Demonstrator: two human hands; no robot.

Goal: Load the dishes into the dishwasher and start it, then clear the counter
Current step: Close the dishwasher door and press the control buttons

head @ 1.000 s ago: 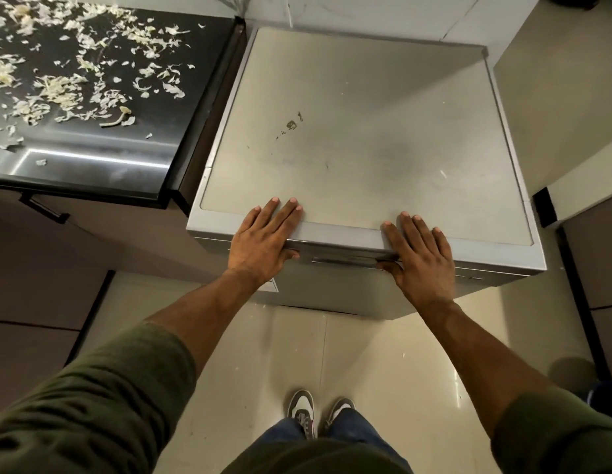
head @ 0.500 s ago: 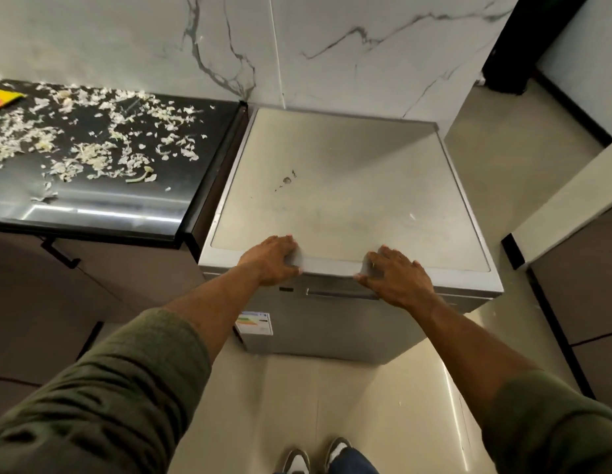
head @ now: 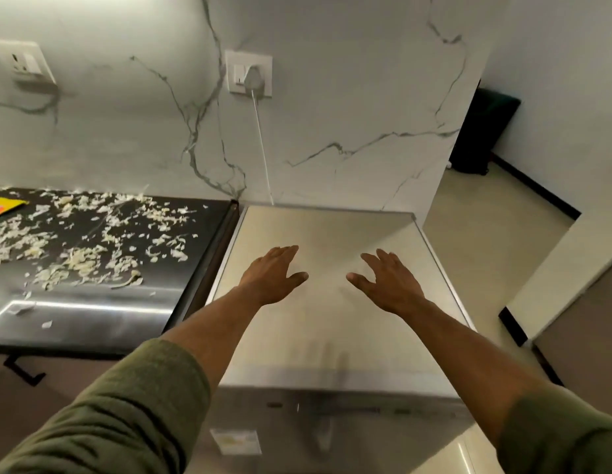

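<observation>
Steel dishwasher (head: 318, 336) under both hands (open).

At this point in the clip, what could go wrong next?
Pale chopped scraps lie scattered to the black glossy counter's front edge, so a careless wipe may sweep them onto the floor. The white power cord hangs behind the steel-grey dishwasher; the open hands, left and right, could shift the unit and strain it.
</observation>
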